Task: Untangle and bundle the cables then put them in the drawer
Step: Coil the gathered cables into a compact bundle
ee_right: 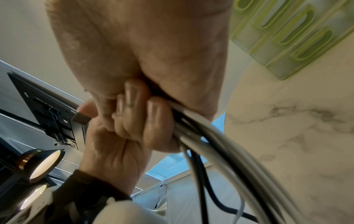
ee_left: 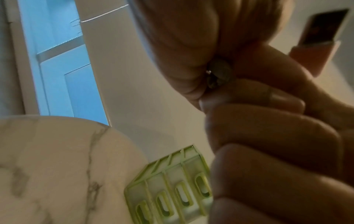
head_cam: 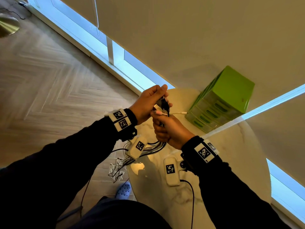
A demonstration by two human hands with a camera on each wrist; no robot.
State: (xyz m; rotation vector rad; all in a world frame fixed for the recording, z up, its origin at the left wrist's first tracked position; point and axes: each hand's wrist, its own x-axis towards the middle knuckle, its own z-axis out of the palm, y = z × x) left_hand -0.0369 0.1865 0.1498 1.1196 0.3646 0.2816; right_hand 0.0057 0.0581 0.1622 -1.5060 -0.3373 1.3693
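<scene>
A bundle of white and black cables [head_cam: 162,104] is held above the left edge of the marble table [head_cam: 231,162]. My left hand [head_cam: 148,100] grips its upper end, where several plug ends stick out. Just below, my right hand [head_cam: 168,129] is curled round the same strands. One white plug end [head_cam: 183,112] points toward the green drawer unit [head_cam: 227,96]. Loose cable tails [head_cam: 117,169] hang past the table edge toward the floor. In the right wrist view my right hand [ee_right: 143,106] clamps the cables [ee_right: 220,144]. The left wrist view shows my left hand [ee_left: 191,45] closed round a plug.
The drawer unit [ee_left: 168,189] stands at the table's far edge against the wall, all drawers closed. A blue clog [head_cam: 123,190] is on the wooden floor beside the table. Low windows run along the wall. Lamps [ee_right: 44,163] show in the right wrist view.
</scene>
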